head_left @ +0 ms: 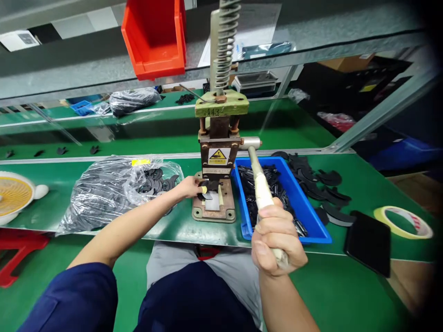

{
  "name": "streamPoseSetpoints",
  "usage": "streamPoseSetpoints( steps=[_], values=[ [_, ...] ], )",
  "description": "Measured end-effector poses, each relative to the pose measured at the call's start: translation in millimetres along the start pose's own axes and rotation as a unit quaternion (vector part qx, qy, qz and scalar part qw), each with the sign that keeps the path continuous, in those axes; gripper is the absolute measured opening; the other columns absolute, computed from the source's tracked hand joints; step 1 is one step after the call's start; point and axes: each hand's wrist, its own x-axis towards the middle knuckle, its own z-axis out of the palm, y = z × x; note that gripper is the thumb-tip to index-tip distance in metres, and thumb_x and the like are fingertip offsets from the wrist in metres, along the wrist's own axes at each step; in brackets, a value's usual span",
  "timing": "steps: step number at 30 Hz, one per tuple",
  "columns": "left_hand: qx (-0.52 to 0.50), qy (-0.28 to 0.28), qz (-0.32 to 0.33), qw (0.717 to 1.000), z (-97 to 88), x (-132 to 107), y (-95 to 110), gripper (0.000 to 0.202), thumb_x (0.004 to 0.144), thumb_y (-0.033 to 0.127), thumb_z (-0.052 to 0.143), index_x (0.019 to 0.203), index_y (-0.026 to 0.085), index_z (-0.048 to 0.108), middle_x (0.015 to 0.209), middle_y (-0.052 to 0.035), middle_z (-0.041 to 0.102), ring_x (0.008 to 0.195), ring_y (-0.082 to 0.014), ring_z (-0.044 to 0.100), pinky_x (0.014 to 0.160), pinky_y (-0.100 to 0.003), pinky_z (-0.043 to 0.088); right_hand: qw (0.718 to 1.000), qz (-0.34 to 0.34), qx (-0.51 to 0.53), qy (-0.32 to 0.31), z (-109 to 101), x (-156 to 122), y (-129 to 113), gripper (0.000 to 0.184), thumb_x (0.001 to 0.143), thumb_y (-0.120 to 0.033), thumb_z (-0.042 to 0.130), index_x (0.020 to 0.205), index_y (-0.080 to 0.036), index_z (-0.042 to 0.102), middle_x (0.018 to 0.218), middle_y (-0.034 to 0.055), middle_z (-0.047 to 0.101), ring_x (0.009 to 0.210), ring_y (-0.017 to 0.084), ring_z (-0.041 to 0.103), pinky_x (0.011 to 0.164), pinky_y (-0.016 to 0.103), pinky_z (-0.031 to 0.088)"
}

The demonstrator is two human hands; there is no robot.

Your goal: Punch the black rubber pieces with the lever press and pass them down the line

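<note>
A hand-lever press point(218, 152) with a coil spring on top stands on the green workbench. My right hand point(277, 237) is wrapped round its lever handle point(262, 184), which slopes down towards me. At the foot of the press, my left hand point(188, 186) pinches a black curved plastic part point(203, 195) under the ram; something yellow covers a fingertip. The part's far side is hidden by the tooling. To the left lies a clear plastic bag point(100, 196) with more black curved parts spilling from its mouth. A blue bin point(299, 203) of small black pieces sits right of the press.
Loose black curved parts point(332, 196) lie beyond the bin, near a black flat object point(368, 242) and a tape roll point(403, 222). A white-and-yellow fan point(15, 196) is at far left. An orange bin point(154, 39) hangs on the overhead shelf rail.
</note>
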Motion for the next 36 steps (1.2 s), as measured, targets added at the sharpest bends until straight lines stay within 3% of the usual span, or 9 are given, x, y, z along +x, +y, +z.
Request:
streamPoseSetpoints(
  steps=[6, 11, 16, 19, 20, 21, 24, 30, 36],
  values=[
    [-0.187, -0.061, -0.074, 0.978, 9.9, -18.3, -2.0, 0.030, 0.062, 0.005, 0.081, 0.076, 0.015, 0.056, 0.061, 0.0035, 0.061, 0.051, -0.0115, 0.060, 0.050, -0.023, 0.051, 0.989, -0.116, 0.042, 0.079, 13.6, 53.0, -19.3, 0.021, 0.077, -0.042, 0.067, 0.088, -0.027, 0.056, 0.071, -0.0026, 0.057, 0.071, 0.020, 0.058, 0.080, 0.054, 0.054],
    [-0.234, -0.037, -0.044, 0.971, 7.9, -29.6, -3.5, 0.029, 0.064, 0.003, 0.079, 0.081, 0.013, 0.058, 0.065, 0.0022, 0.064, 0.050, -0.0101, 0.059, 0.047, -0.022, 0.051, 0.983, -0.138, 0.095, 0.080, 25.9, 110.4, -30.6, 0.035, 0.077, -0.028, 0.073, 0.110, -0.023, 0.063, 0.092, 0.0032, 0.063, 0.085, 0.020, 0.063, 0.085, 0.045, 0.055],
    [-0.244, -0.060, 0.003, 0.968, -8.2, -48.0, -9.5, 0.029, 0.063, 0.009, 0.082, 0.085, 0.012, 0.063, 0.072, -0.0007, 0.067, 0.056, -0.0120, 0.063, 0.053, -0.024, 0.054, 0.988, -0.068, 0.124, 0.062, 32.5, 116.0, -35.5, 0.057, 0.078, -0.025, 0.073, 0.132, -0.026, 0.058, 0.124, 0.0057, 0.062, 0.125, 0.023, 0.058, 0.112, 0.049, 0.045],
    [-0.245, -0.077, 0.034, 0.966, -20.0, -62.7, -12.6, 0.030, 0.062, 0.013, 0.083, 0.086, 0.012, 0.065, 0.076, -0.0023, 0.069, 0.062, -0.0128, 0.064, 0.059, -0.024, 0.053, 0.987, 0.095, 0.055, 0.115, 35.2, 75.5, -27.0, 0.049, 0.080, -0.031, 0.071, 0.128, -0.028, 0.060, 0.137, 0.0061, 0.057, 0.129, 0.025, 0.055, 0.105, 0.047, 0.051],
    [-0.241, -0.089, 0.046, 0.965, -23.8, -68.2, -13.1, 0.030, 0.062, 0.014, 0.083, 0.086, 0.012, 0.065, 0.077, -0.0028, 0.069, 0.065, -0.0135, 0.064, 0.062, -0.025, 0.053, 0.974, 0.206, 0.027, 0.093, 36.9, 58.3, -21.7, 0.038, 0.081, -0.037, 0.069, 0.118, -0.027, 0.065, 0.131, 0.0055, 0.060, 0.122, 0.022, 0.058, 0.099, 0.042, 0.054],
    [-0.233, -0.102, 0.060, 0.965, -27.6, -73.9, -13.0, 0.029, 0.063, 0.015, 0.082, 0.087, 0.012, 0.066, 0.079, -0.0034, 0.069, 0.068, -0.0142, 0.065, 0.064, -0.025, 0.054, 0.937, 0.348, 0.027, 0.005, 39.4, 41.4, -15.6, 0.030, 0.082, -0.044, 0.068, 0.106, -0.026, 0.069, 0.121, 0.0039, 0.065, 0.113, 0.019, 0.060, 0.094, 0.036, 0.055],
    [-0.171, -0.129, 0.133, 0.968, -37.7, -91.6, -9.3, 0.022, 0.069, 0.016, 0.078, 0.089, 0.013, 0.068, 0.083, -0.0044, 0.070, 0.076, -0.0155, 0.065, 0.071, -0.025, 0.053, 0.841, 0.515, 0.075, -0.150, 50.2, 2.0, 2.7, 0.037, 0.075, -0.050, 0.073, 0.092, -0.017, 0.072, 0.087, 0.0080, 0.071, 0.079, 0.018, 0.065, 0.063, 0.030, 0.054],
    [0.075, -0.179, 0.337, 0.921, -48.6, -121.1, 4.4, 0.016, 0.090, 0.022, 0.061, 0.100, 0.017, 0.072, 0.094, -0.0047, 0.070, 0.087, -0.0170, 0.065, 0.082, -0.027, 0.051, 0.648, 0.649, 0.232, -0.323, 57.9, -27.7, 8.8, 0.051, 0.062, -0.058, 0.081, 0.076, -0.013, 0.065, 0.057, 0.0012, 0.057, 0.047, 0.010, 0.050, 0.041, 0.021, 0.032],
    [0.229, -0.213, 0.465, 0.829, -46.8, -127.5, 8.5, 0.028, 0.094, 0.012, 0.049, 0.112, 0.017, 0.069, 0.102, -0.0087, 0.070, 0.096, -0.0194, 0.066, 0.082, -0.024, 0.049, 0.586, 0.673, 0.294, -0.342, 46.8, -53.0, 0.8, 0.058, 0.061, -0.062, 0.083, 0.086, -0.015, 0.062, 0.058, -0.0059, 0.045, 0.046, 0.004, 0.037, 0.044, 0.019, 0.019]
  ],
)
